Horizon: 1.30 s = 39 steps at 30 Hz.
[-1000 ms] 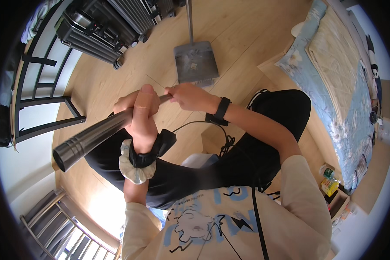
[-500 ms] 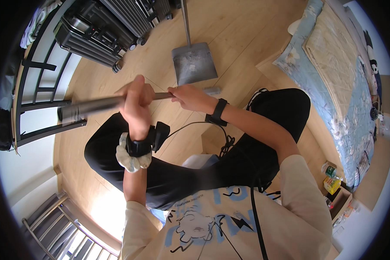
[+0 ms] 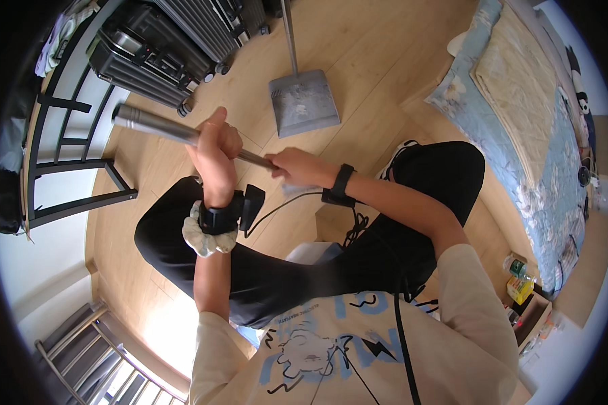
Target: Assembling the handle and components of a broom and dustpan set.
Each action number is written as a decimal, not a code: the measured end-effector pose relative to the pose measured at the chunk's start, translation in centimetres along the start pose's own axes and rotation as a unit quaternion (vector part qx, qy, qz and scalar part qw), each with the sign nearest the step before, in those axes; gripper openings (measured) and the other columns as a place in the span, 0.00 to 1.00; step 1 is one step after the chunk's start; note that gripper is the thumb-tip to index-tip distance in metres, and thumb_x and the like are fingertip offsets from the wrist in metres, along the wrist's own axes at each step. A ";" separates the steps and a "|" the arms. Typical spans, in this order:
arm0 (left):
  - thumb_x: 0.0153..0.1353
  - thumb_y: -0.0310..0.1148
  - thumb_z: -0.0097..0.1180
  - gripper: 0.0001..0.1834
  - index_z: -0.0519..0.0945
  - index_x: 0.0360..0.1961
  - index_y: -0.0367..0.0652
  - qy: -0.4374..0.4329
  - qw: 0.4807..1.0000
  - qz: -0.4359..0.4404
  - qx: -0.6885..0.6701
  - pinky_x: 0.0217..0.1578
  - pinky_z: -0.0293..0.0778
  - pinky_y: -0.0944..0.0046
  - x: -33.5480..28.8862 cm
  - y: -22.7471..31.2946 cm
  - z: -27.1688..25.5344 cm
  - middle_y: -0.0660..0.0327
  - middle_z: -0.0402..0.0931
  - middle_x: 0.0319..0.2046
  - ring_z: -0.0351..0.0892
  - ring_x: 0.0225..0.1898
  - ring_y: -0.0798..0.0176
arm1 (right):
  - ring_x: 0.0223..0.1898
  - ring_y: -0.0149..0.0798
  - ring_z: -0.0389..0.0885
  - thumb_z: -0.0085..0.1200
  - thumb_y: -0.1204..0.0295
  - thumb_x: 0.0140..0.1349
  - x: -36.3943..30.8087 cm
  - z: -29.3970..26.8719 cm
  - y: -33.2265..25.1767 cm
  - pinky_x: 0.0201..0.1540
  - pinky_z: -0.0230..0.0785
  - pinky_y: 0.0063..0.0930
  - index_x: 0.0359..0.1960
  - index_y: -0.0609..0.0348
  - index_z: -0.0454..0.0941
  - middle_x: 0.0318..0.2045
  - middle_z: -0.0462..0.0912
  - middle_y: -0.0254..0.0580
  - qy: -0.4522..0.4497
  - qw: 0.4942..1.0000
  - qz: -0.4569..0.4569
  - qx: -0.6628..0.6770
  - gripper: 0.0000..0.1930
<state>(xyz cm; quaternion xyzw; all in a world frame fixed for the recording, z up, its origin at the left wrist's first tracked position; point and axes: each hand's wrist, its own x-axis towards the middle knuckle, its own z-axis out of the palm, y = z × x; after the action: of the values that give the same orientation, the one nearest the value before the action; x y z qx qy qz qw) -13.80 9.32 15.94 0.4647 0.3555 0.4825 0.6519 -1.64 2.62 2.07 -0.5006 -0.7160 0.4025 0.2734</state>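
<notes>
A grey metal-looking pole (image 3: pixel 157 126) slants across in front of me, its thicker end raised at the far left by the black frame. Around its middle my left hand (image 3: pixel 215 145) is closed, the thumb pointing up along the far side. Farther right, my right hand (image 3: pixel 300 167) pinches the thinner part, a short way from the left. A pale, blurred piece shows just below the right hand; whether it belongs to the pole I cannot tell. Beyond both hands a grey long-handled dustpan (image 3: pixel 305 104) rests on the wooden floor, dusty inside.
Black suitcases (image 3: pixel 148 57) stand at the far left beside a black metal frame (image 3: pixel 81 165). On the right is a bed with a blue floral cover (image 3: pixel 466 88). A thin black cable (image 3: pixel 355 226) hangs between my knees. A bottle (image 3: pixel 517 266) and small packages sit at the lower right.
The pole has tilted: its thick left end has swung away from me and its right end has come nearer. Both hands keep their hold, and the right has dropped slightly nearer.
</notes>
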 end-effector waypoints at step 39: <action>0.55 0.25 0.43 0.19 0.56 0.09 0.40 -0.045 0.984 0.173 -0.011 0.14 0.43 0.67 -2.9 -0.2 0.9 0.66 0.51 0.07 0.47 0.10 0.72 | 0.30 0.52 0.75 0.49 0.78 0.49 1.1 -2.9 -0.4 0.32 0.64 0.43 0.35 0.60 0.70 0.23 0.76 0.48 0.085 0.990 -0.032 -0.105 0.10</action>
<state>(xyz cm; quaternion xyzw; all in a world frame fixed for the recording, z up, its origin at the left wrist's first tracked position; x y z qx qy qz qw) -13.74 6.29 16.03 0.5330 0.2351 0.5703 0.5792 0.09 4.43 3.94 -0.5356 -0.7444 0.2715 0.2921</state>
